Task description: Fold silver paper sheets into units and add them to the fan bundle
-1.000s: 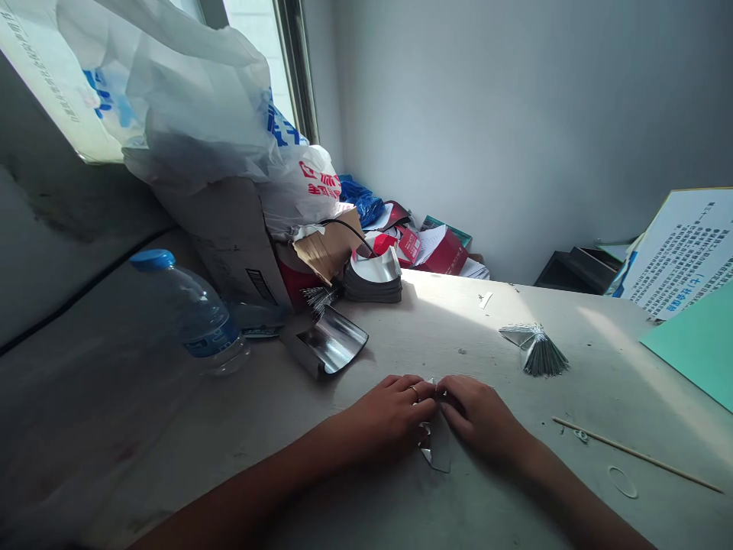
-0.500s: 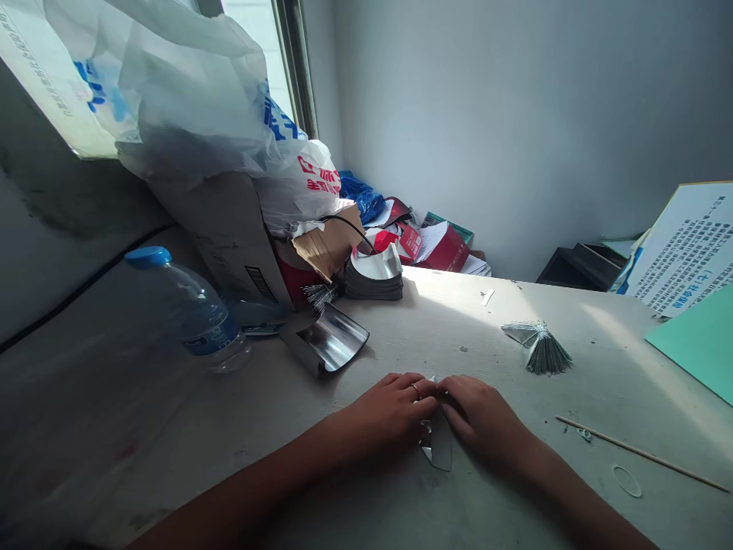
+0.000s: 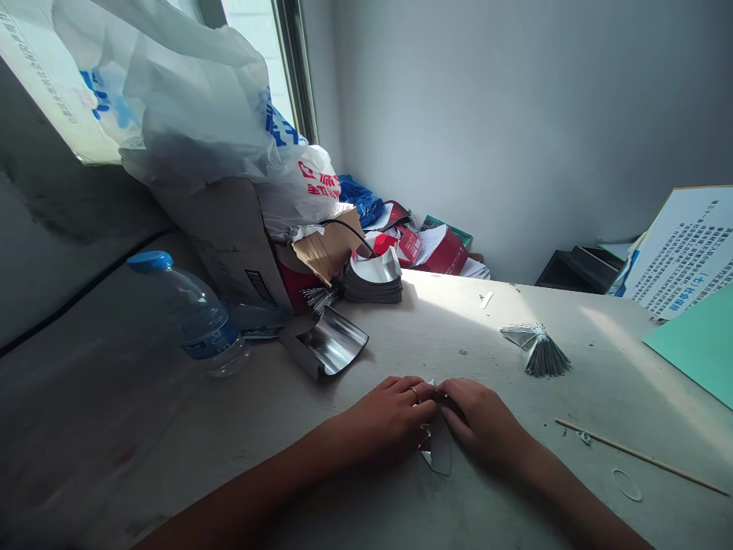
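Note:
Low on the table, near the middle of the view, both hands press on a small folded piece of shiny silver sheet. My left hand, with a ring on one finger, has its fingers bent over the left side and top of the piece. From the other side, my right hand pinches the same upper part, its fingertips touching those of the left. The fingers hide most of the upper piece; its lower end shows between the hands. Beyond my right hand lies a fanned bundle of folded silver pieces.
Curved silver sheets and a curved stack lie behind my left hand. A bottle, a carton and plastic bags crowd the left. At right are a thin stick, a rubber band and green card.
The whole view has shifted very slightly. Both hands keep nearly the same grip and place on the silver piece.

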### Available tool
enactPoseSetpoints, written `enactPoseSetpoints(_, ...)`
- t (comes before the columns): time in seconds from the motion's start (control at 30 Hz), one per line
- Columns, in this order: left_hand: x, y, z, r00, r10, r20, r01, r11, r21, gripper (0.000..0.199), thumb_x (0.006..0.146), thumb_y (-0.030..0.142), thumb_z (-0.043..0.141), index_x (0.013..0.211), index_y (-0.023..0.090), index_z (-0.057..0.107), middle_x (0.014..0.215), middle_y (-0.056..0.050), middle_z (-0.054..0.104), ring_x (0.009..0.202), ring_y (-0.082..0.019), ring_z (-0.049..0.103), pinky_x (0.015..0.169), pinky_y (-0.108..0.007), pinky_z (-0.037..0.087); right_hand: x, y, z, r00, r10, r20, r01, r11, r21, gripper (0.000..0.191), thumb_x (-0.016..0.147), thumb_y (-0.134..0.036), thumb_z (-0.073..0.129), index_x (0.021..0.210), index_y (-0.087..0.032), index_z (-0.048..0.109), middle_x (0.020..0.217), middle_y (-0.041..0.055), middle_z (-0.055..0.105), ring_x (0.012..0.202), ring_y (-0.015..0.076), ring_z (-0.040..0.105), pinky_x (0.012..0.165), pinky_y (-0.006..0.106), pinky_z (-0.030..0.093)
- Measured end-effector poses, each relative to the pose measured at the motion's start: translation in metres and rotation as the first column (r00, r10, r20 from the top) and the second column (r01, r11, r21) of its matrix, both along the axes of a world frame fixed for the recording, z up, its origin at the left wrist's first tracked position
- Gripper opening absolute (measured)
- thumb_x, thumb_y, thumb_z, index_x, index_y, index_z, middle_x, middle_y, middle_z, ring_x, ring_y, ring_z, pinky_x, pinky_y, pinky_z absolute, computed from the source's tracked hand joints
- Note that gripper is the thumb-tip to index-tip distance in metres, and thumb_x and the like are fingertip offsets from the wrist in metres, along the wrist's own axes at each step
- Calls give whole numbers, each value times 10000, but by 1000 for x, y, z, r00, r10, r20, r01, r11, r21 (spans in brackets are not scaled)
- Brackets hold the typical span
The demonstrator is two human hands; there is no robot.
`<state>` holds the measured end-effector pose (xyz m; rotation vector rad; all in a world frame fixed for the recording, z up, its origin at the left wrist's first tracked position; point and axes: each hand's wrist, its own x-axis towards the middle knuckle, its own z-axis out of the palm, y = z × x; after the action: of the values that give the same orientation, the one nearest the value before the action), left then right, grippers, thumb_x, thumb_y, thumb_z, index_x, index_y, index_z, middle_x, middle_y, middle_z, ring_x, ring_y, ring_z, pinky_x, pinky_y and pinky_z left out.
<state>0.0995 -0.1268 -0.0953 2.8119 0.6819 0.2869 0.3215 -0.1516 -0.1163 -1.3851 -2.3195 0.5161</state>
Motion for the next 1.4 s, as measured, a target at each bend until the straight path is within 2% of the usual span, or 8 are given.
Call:
enactPoseSetpoints(0.53,-2,2,-4,1000,-14,7,13,1000,17,200,965,292,591,1142,201,611,1402,-101,567,1332,-278,492,1076,-410,433,2,2,-2,1000,3,-11,-3,1000,-24,98,914,-158,496,936,-199,583,922,51,675,851,204,604,748,318,412)
enactPoseSetpoints(1.13,-2,0,3,1000,-15,10,15,1000,-14,211,956,262,594,1157,201,610,1389,-100,577,1322,-273,505,1081,-418,437,1,2,0,1000,-10,-12,10,999,-33,91,906,-154,509,920,-201,586,909,47,678,839,204,611,742,311,417)
enactPoseSetpoints(1.4,-2,1,-3,1000,-5,17,5,1000,24,209,952,255,608,1156,213,617,1392,-87,578,1320,-265,507,1074,-397,440,2,4,-2,1000,-5,-27,4,999,-39,107,906,-156,512,956,-201,596,931,48,677,861,208,611,766,315,427)
